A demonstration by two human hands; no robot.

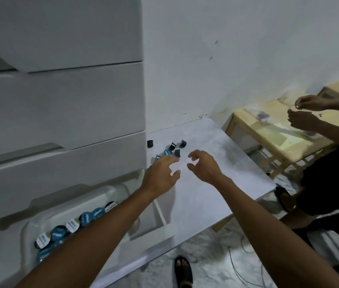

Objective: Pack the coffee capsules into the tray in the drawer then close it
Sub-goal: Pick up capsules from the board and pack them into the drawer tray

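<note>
Several dark coffee capsules, some with blue lids, lie loose on the pale table beside the cabinet; one more capsule sits apart at the cabinet's edge. My left hand hovers just short of them, fingers spread and empty. My right hand hangs to their right, fingers curled apart, holding nothing. Low on the left, the white tray in the open drawer holds a row of blue and white lidded capsules, partly hidden by my left forearm.
A tall white drawer cabinet fills the left. Another person sits at the right, hands over a wooden table. A sandalled foot and cables lie on the floor below the table edge.
</note>
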